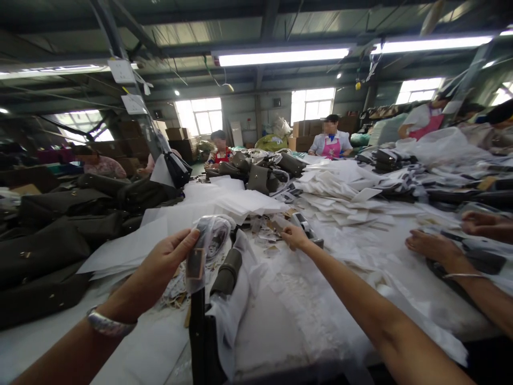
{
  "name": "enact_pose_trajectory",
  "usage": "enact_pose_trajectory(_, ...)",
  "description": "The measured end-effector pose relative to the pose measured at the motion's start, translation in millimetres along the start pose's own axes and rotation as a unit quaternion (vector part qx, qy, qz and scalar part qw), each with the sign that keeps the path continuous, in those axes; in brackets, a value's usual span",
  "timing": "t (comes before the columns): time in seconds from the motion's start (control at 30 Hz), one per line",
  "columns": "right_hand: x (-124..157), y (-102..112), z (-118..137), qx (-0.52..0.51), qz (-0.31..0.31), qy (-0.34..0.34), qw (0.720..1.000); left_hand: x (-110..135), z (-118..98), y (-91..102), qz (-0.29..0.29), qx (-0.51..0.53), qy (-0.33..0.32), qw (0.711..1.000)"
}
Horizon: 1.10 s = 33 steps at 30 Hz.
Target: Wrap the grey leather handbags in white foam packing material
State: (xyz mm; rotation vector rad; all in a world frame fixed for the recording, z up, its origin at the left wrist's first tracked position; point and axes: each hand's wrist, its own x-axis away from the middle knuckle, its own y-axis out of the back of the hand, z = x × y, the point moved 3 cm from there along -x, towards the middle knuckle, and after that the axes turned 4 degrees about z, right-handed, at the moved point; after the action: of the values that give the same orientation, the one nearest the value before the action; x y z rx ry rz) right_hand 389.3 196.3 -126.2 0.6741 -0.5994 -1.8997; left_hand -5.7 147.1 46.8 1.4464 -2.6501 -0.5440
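Observation:
My left hand (176, 251) is raised at the left of centre and grips the plastic-wrapped part of a dark bag strap (200, 256). The wrap is clear, and a small brown patch shows beneath it. The strap's dark lower part runs down to the table's near edge, beside a rolled dark piece (227, 272) in white wrapping. My right hand (295, 238) reaches far forward over a heap of small paper and card scraps (266, 230). Its fingers are closed together at a small brownish piece; whether it is held is hard to make out.
Dark olive bags (48, 230) pile up at the left. White foam sheets (228, 200) lie in the middle, with a further stack (336, 187) behind to the right. A co-worker's hands (436, 248) handle a dark wrapped item at the right. Other people sit across the table.

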Motion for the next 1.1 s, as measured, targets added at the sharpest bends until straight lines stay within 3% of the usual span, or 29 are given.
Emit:
enact_pose_trajectory(0.1,7.8,17.4,15.6,-0.083,-0.022,0.029,0.996,-3.9,-7.3,4.5,-0.014,-0.061,-0.027,0.998)
enact_pose_trajectory(0.23,41.7,29.9,60.3,-0.210,-0.016,0.089,0.973,-1.8,-8.6,2.3,-0.012,-0.101,-0.032,0.994)
enact_pose_trajectory(0.4,107.9,21.1,120.8,-0.394,0.118,0.114,0.904,2.4,13.2,-5.0,0.029,-0.004,0.027,0.999)
enact_pose_trajectory(0.53,132.2,16.7,147.0,-0.334,0.151,0.169,0.915,5.7,18.6,-9.9,0.029,0.023,0.045,0.998)
enact_pose_trajectory(0.7,140.5,8.4,163.8,-0.232,0.204,0.207,0.928,11.8,2.7,-17.1,0.023,-0.059,0.002,0.998)
enact_pose_trajectory(0.87,146.1,-6.2,182.2,-0.260,0.163,0.180,0.935,13.6,-5.5,-24.0,0.028,-0.091,-0.017,0.995)
enact_pose_trajectory(0.97,145.8,-19.4,196.9,-0.361,0.166,0.154,0.905,11.9,-6.1,-29.8,0.044,-0.088,-0.023,0.995)
enact_pose_trajectory(1.1,147.5,-27.2,210.2,-0.507,0.231,0.091,0.826,12.0,-6.2,-32.2,0.038,-0.114,-0.041,0.992)
